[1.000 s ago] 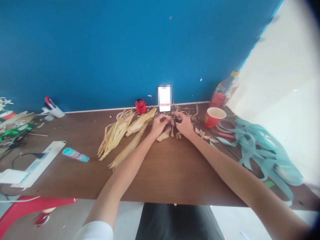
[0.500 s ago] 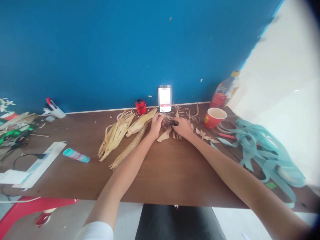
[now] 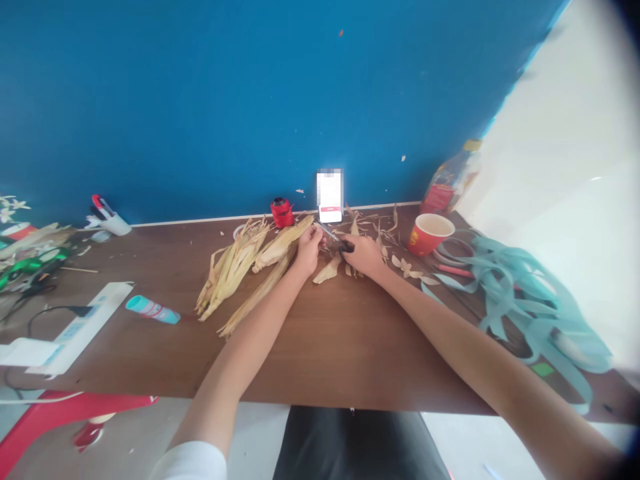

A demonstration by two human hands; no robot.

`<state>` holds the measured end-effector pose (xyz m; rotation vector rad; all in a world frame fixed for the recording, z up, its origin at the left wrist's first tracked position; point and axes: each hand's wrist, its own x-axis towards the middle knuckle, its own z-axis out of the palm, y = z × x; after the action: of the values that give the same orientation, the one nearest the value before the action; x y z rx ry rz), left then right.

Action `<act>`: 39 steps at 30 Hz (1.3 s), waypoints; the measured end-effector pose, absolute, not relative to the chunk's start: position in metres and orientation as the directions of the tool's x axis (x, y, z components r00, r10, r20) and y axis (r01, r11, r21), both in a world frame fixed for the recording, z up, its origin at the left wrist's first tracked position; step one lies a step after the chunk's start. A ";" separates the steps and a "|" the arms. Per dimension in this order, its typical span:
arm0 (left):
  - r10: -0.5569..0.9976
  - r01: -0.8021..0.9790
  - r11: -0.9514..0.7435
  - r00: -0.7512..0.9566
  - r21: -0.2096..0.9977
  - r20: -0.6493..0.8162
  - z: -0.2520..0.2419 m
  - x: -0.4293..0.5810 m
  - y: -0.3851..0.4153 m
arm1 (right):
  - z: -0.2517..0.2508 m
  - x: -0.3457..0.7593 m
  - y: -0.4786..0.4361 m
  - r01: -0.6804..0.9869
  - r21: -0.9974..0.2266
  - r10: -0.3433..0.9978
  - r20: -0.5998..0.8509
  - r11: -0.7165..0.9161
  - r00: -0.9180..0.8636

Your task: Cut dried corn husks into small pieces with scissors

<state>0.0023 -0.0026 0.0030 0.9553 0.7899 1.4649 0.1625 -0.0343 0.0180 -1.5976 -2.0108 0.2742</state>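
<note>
I see the left hand (image 3: 308,252) pinching a husk scrap (image 3: 324,243) just beside the right hand (image 3: 364,257), clamped on scissors (image 3: 345,247) over the desk (image 3: 350,347), and one slip of the blades (image 3: 326,231) could nick the left fingers (image 3: 315,233).

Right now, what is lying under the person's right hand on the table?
The right hand grips black-handled scissors above scraps of dry corn husk on the wooden table. The palm hides whatever lies directly beneath it.
</note>
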 end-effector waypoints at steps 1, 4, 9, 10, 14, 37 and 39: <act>0.993 -0.458 -0.105 -0.005 0.883 0.115 0.003 0.002 -0.003 | 0.018 0.162 -0.035 0.843 -0.466 0.946 0.292 0.268 -0.139; 0.996 -0.485 -0.074 0.005 0.872 0.088 0.004 0.002 -0.002 | 0.018 0.161 -0.036 0.869 -0.423 0.945 0.299 0.255 -0.131; 0.998 -0.474 -0.046 0.023 0.879 0.064 0.004 0.002 -0.001 | 0.017 0.160 -0.036 0.877 -0.405 0.941 0.311 0.258 -0.133; 0.997 -0.462 -0.047 0.026 0.886 0.066 0.004 0.002 -0.001 | 0.017 0.160 -0.036 0.875 -0.407 0.941 0.312 0.261 -0.135; 0.997 -0.426 -0.052 0.028 0.903 0.070 0.004 0.002 -0.001 | 0.016 0.161 -0.035 0.870 -0.417 0.942 0.304 0.263 -0.140; 0.997 -0.448 -0.065 0.014 0.892 0.079 0.002 0.002 -0.001 | 0.016 0.163 -0.033 0.869 -0.423 0.949 0.280 0.256 -0.143; 0.997 -0.440 -0.063 0.001 0.896 0.071 0.004 0.002 -0.003 | 0.017 0.163 -0.033 0.862 -0.441 0.949 0.287 0.249 -0.128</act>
<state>0.0024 -0.0025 0.0042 0.9215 0.8214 1.4277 0.1632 -0.0334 0.0165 -1.6436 -2.0214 0.2270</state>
